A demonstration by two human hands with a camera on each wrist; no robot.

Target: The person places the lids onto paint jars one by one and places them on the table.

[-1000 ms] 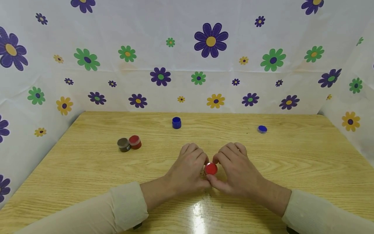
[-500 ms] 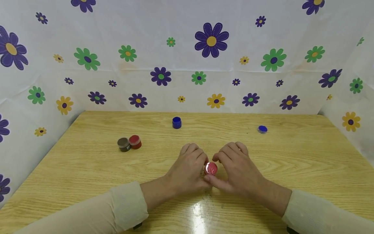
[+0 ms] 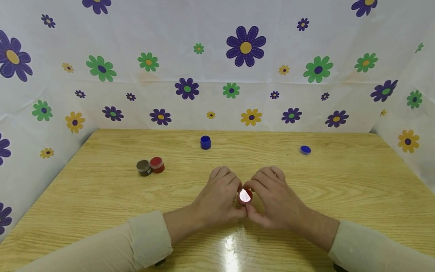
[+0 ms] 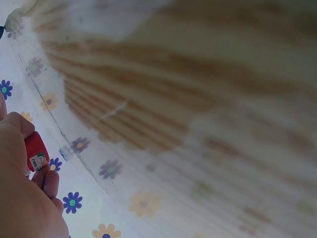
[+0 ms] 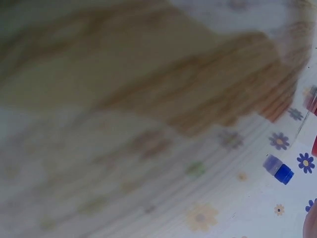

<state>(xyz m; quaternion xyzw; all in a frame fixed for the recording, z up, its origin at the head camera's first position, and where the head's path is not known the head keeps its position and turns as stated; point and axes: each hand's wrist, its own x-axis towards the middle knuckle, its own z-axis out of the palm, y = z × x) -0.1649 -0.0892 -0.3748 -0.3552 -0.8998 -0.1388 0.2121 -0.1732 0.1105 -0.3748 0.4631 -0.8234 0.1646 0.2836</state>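
A small red paint jar (image 3: 245, 197) stands between my two hands, a white glare lying across its round top. Its red side and a white label show in the left wrist view, where the jar (image 4: 35, 150) sits in the fingers. My left hand (image 3: 217, 198) grips the jar from the left, its other fingers curled away from me. From the right, my right hand (image 3: 276, 198) pinches the jar at its top edge, thumb on the near side and index finger on the far side. Only a sliver of the red jar reaches the right wrist view's edge.
At the back stands a blue paint jar (image 3: 205, 143). A flat blue lid (image 3: 305, 150) lies to its right. A dark brown-grey jar (image 3: 144, 168) and a second red jar (image 3: 157, 165) stand together at left. A flowered cloth (image 3: 217, 68) surrounds the wooden table (image 3: 102, 196).
My right thumb and fingers have shifted round the jar's top, the fingers coming closer to it. Glare has spread over the top. The left hand stays almost still.
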